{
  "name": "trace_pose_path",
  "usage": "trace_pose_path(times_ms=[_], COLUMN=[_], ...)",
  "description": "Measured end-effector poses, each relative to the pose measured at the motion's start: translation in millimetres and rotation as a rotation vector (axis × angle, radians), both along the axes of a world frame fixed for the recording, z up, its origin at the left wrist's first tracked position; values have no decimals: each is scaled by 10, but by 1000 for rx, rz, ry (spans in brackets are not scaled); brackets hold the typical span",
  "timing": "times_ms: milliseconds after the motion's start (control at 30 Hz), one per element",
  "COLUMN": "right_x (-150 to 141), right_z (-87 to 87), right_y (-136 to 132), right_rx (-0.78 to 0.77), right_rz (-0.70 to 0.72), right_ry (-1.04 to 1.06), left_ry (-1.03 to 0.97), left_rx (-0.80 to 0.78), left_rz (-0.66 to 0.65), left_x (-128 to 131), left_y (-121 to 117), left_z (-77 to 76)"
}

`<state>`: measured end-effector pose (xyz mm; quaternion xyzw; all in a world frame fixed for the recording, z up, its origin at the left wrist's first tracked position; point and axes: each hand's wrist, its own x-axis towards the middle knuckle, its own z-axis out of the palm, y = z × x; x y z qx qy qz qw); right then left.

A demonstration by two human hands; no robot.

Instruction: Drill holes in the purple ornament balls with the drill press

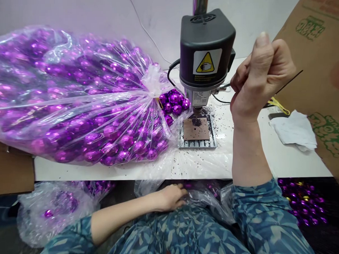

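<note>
My right hand (261,77) is raised beside the bench drill press (207,48), its fingers wrapped round the lever that comes out of the machine's side. Below the drill head, a small brown board (196,132) with a hole in it lies on the slotted metal base (184,144), strewn with dark shavings. Low at the table's front edge, my left hand (172,197) has its fingers curled over clear plastic (201,200) with purple balls in it. What those fingers hold, if anything, is hidden.
A big tied plastic bag (102,107) of shiny purple balls covers the table's left side. Loose purple balls (175,101) lie between it and the press. A crumpled white cloth (294,130) and a cardboard box (320,62) are at right. More purple balls (307,203) sit below the table.
</note>
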<state>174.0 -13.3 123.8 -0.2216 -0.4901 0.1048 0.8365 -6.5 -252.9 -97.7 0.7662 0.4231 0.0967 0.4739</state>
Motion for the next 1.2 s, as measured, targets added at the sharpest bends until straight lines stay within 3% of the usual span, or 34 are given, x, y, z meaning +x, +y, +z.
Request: trace_pose_path(times_ms=[33,67,133,200,233,333,433,500,567,700,767,833,900,1000,1200], right_x=[2,5,14,26,31,41,39,35,32,30,29,26,20,5,-7], right_z=[-7,-13,-26,-37,-42,-54,-59,-60,-64,-73,-75,-73,-66,-53,-38], right_y=[3,3,-6,-25,-34,-52,-50,-47,-47,-63,-72,-81,-95,-124,-158], right_rx=[16,27,32,22,18,36,55,68,68,44,50,54,53,51,73], right_rz=[6,15,27,22,22,38,73,86,93,103,88,61,55,96,142], right_ry=[4,4,-3,-28,-39,-30,-5,10,18,5,-6,-20,-25,-1,20], left_ry=[-59,-102,-68,162,334,742,816,701,465,-94,-309,-452,-511,-533,-450], left_rx=[-22,-17,212,527,604,612,610,678,787,939,790,533,342,254,328], left_rz=[-72,-41,184,469,521,435,295,313,378,427,375,348,409,549,632], left_x=[-1,-10,-51,-117,-155,-261,-341,-386,-417,-344,-218,-65,70,173,159], left_y=[132,307,765,1292,1544,2122,2358,2350,2233,1788,1585,1484,1499,1646,1852], left_z=[274,547,998,1225,1247,1085,906,912,1012,1196,1144,987,785,549,441])
